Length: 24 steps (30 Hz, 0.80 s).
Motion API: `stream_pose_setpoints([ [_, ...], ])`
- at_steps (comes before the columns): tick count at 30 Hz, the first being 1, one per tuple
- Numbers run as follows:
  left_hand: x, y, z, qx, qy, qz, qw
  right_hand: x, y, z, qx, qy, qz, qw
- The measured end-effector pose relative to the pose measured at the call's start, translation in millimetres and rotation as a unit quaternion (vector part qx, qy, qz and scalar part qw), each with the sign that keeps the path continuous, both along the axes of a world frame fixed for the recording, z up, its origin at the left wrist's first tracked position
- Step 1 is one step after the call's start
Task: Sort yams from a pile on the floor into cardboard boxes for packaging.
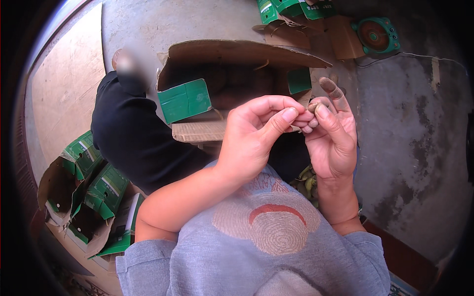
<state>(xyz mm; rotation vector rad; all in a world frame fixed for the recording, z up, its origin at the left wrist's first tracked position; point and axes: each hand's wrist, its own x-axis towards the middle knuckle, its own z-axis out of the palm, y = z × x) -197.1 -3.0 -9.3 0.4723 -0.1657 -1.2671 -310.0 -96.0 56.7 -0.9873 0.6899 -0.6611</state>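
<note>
My left hand (pixel 256 126) is raised in front of my chest, thumb and forefinger pressed together in a pinch. Its fingertips meet those of my right hand (pixel 332 135), which is also pinching, thumb against forefinger, with another finger stretched upward. Brown stains mark the right fingertips. Whatever the two pinches hold is too small to make out. Just beyond my hands stands an open cardboard box (pixel 197 132) with green flaps; its inside is dark, with rounded shapes I cannot name. Below my right wrist lie several greenish-yellow things (pixel 308 185), partly hidden by my arm.
On the left, close to the box, is another person in dark clothes (pixel 133 128). Several green cartons (pixel 106 190) lie open at the lower left, others (pixel 289 10) at the top. A round green-rimmed device (pixel 376 35) with a cable sits at the upper right, near a stained grey surface (pixel 410 163).
</note>
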Motion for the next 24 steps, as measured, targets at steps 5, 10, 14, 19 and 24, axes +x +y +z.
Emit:
stream_pose_setpoints([
  [5, 1, -1, -1, 0.003, 0.019, -0.013, 1.0, 1, 0, 1, 0.037, 0.011, -0.018, 0.999],
  [10, 5, -1, 7, 0.06, 0.02, -0.013, 0.998, 1, 1, 1, 0.049, 0.008, -0.041, 0.998],
  [14, 18, -7, 5, 0.073, -0.007, 0.065, 0.995, -1, -1, 5, 0.05, -0.028, -0.052, 0.997],
  [19, 22, -15, -2, 0.053, -0.041, 0.072, 0.995, -2, 0, 8, 0.064, -0.032, -0.055, 0.996],
  [24, 6, -12, 20, 0.034, 0.047, -0.073, 0.996, -6, -3, -1, 0.037, -0.024, -0.05, 0.998],
])
